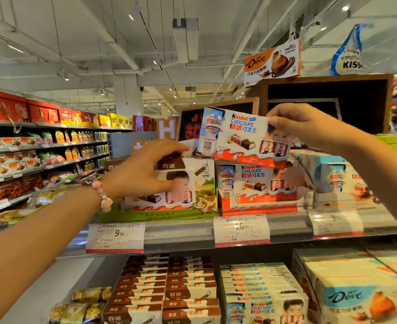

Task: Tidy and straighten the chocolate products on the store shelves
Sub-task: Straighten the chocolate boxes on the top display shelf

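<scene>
Both my forearms reach up from the bottom corners, one from each side. On the left, my left hand (146, 167), with a bead bracelet (104, 195) at the wrist, curls its fingers and thumb around the upper left end of the green display tray (160, 215) of small Kinder packs; I judge this steadies the tray while the other hand works. Moving right, one Kinder Chocolate box (241, 136) is lifted clear above the red tray (258, 204), tilted with its right end lower, face toward me. I hold it high, I think, so it can drop squarely into that tray, where I can see one matching box facing front. My right hand (293, 123) pinches the lifted box's upper right corner between thumb and fingers. Counting: two hands, one box in the air, two open trays beneath it, and three price tags (241, 230) clipped along the shelf edge (181, 232). On the lower shelf, stacked brown packs (169, 293) lie in two columns; I cannot count them exactly.
</scene>
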Available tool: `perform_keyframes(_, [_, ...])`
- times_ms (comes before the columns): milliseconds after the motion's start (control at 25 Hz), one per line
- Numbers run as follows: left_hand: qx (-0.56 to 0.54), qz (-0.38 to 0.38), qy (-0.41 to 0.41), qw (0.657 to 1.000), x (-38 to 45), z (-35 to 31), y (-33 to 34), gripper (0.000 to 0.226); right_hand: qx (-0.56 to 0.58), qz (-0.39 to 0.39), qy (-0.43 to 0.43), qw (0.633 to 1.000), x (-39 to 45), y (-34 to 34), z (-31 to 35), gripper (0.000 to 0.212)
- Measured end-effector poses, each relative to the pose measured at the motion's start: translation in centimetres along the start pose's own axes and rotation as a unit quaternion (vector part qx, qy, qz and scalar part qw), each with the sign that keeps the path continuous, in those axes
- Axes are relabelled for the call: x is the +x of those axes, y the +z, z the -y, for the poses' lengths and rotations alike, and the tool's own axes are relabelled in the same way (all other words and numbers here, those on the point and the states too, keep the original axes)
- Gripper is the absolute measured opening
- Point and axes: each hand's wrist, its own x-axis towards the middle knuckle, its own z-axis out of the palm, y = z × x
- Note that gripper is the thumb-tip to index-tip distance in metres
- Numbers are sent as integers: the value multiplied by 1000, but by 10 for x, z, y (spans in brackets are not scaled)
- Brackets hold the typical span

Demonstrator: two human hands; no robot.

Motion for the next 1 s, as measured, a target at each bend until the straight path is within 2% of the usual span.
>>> perform_keyframes(120, [-33, 29, -7, 999, 14, -3, 2, 53, 30, 20, 41, 998, -13, -17, -6, 19])
perform_keyframes(280, [-76, 30, -19, 996, 17, 1, 1, 48, -38, 81, 79, 993, -23, -26, -5, 20])
perform_keyframes(440, [-106, 38, -21, 993, 15, 2, -1, 47, -124, 107, 79, 983, -19, -13, -4, 16])
perform_keyframes(680, [-102, 35, -17, 994, 14, -1, -2, 47, -156, 133, 67, 977, -17, 3, -11, 17])
perform_keyframes(840, [-106, 48, -23, 993, 14, -2, -4, 48, -281, 148, 52, 947, -14, 8, -15, 8])
perform_keyframes(920, [-97, 39, -28, 994, 13, -1, -6, 46, -322, 138, 83, 933, -13, 11, -9, 17])
perform_keyframes(1000, [-98, 8, -33, 995, 10, 3, -5, 42, -355, 105, 102, 923, -14, 17, 1, 39])
